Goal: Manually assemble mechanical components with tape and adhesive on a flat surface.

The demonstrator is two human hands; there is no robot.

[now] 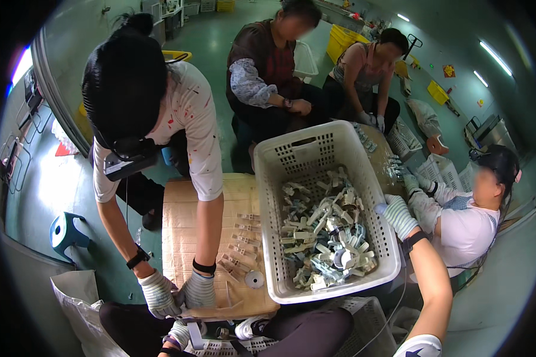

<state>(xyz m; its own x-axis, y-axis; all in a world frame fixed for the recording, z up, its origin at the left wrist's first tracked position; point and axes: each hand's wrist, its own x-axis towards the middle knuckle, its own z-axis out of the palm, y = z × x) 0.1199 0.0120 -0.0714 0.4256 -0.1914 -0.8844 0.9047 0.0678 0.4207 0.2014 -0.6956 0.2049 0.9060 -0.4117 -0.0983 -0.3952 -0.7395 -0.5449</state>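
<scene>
My right hand [399, 215], in a striped glove with a dark wristband, is closed over the right rim of a white plastic basket [267, 196]. Inside the basket is a heap of pale plastic clip-like pieces [330, 232], some whitish, some grey-blue. At the lower edge my left hand [179, 334], also gloved, is partly cut off above my lap. Its fingers are closed on a pale rectangular piece [195, 335]. A cardboard sheet [187, 229] lies left of the basket, bearing a row of clear clip-like pieces [239, 250] and a flat pale disc [254, 279].
Across the cardboard, a co-worker's gloved hands [175, 294] press near its front edge. Other people sit beyond the basket and at the right. A lower white basket [363, 321] stands beside my knee. A blue stool [68, 235] and white sack [77, 303] are at left.
</scene>
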